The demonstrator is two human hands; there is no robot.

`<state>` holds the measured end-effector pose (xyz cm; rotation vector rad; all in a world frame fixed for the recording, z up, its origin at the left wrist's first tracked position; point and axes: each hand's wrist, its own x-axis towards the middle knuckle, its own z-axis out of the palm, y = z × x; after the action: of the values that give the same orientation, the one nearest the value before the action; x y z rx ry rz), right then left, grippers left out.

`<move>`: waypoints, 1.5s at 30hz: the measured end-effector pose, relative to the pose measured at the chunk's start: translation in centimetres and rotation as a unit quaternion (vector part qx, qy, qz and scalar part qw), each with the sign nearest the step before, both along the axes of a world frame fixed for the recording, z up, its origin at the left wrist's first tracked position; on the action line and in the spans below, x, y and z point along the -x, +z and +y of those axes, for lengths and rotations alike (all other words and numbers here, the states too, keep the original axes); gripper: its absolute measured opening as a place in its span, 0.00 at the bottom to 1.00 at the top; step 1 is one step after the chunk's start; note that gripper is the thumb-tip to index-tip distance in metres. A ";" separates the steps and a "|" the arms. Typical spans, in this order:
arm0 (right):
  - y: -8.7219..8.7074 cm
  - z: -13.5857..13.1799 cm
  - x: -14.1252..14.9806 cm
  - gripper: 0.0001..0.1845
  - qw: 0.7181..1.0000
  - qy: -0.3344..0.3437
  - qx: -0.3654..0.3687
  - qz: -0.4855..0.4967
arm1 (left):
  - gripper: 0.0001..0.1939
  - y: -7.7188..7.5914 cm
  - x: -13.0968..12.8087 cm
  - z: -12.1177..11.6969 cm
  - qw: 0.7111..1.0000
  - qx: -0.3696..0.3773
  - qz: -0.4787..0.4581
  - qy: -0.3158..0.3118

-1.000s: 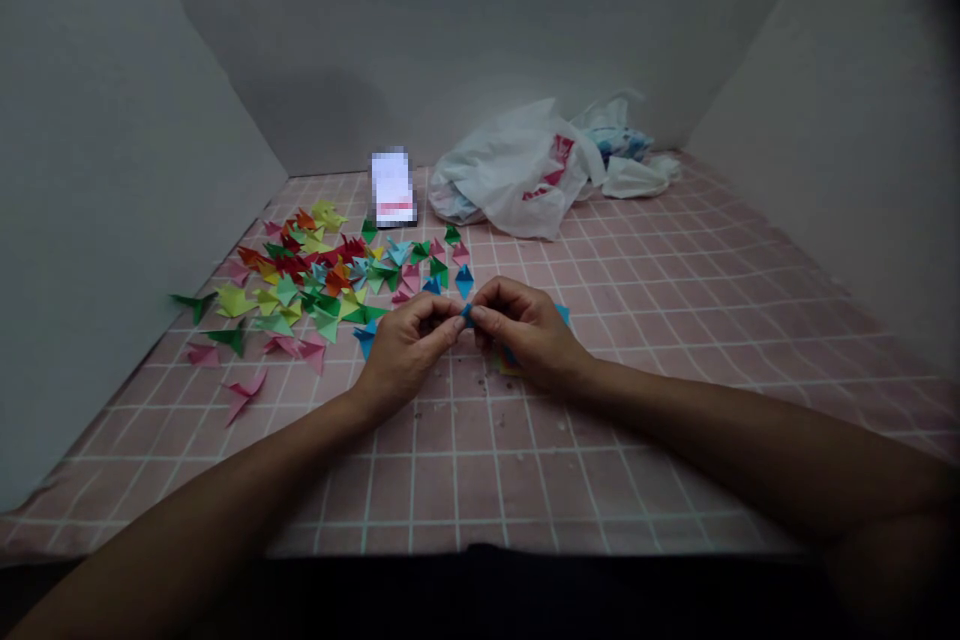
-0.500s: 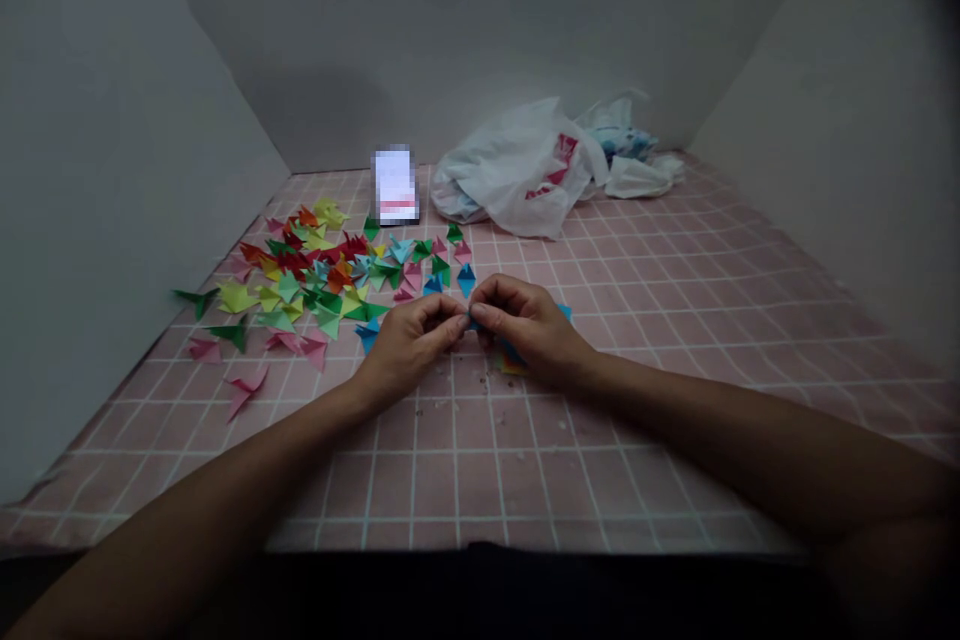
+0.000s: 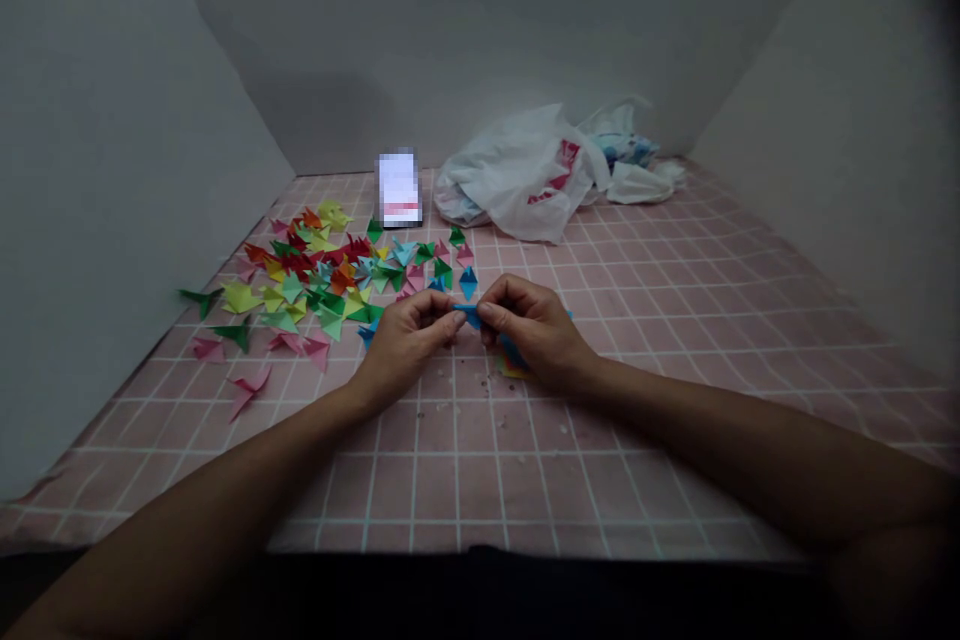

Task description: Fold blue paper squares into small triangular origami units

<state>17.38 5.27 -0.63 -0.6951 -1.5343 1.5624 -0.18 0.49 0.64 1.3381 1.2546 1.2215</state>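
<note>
A small folded piece of blue paper (image 3: 468,312) is pinched at both ends, above the table. My left hand (image 3: 411,338) closes thumb and forefinger on its left end. My right hand (image 3: 534,328) grips the other end the same way and covers part of it. Under the right hand, sheets of coloured paper (image 3: 516,370), blue and yellow, stick out partly hidden. Just beyond the fingers lies a blue folded paper piece (image 3: 468,283). To the left spreads a heap of folded paper cranes (image 3: 322,270) in red, yellow, green, pink and blue.
A phone (image 3: 400,188) with a lit, blurred screen stands at the back. Beside it lie a white plastic bag (image 3: 517,170) with red print and another crumpled bag (image 3: 626,150). Small scraps dot the pink checked tablecloth (image 3: 435,490). Walls enclose the left, back and right.
My hands have drawn slightly apart, so more of the blue paper shows between the fingertips. Both hands keep their pinch on it.
</note>
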 end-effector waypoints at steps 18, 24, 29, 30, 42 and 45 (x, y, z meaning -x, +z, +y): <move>-0.3 0.0 -0.3 0.12 0.997 0.035 -0.025 -0.057 | 0.13 0.0 0.3 0.2 0.998 0.027 -0.048 0.018; -0.4 -0.2 -0.3 0.11 0.994 0.047 -0.065 -0.071 | 0.13 0.2 0.1 -0.3 0.999 0.000 -0.019 0.026; -0.2 -0.4 -0.3 0.11 0.994 0.040 -0.065 -0.074 | 0.13 0.3 0.0 -0.3 0.999 -0.003 -0.025 0.022; -0.2 -0.4 -0.3 0.11 0.995 0.031 -0.063 -0.073 | 0.13 0.3 0.0 -0.2 0.999 0.000 -0.029 0.019; -0.4 -0.4 -0.4 0.12 0.994 0.019 -0.078 -0.077 | 0.11 0.0 0.1 -0.2 0.999 -0.013 -0.027 0.024; -0.3 -0.1 -0.4 0.13 0.995 0.044 -0.066 -0.068 | 0.12 -0.1 0.1 -0.1 0.999 -0.007 -0.027 0.022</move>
<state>17.74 5.14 -0.94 -0.6796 -1.7736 1.4859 -0.26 0.35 0.49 1.2855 1.2436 1.2912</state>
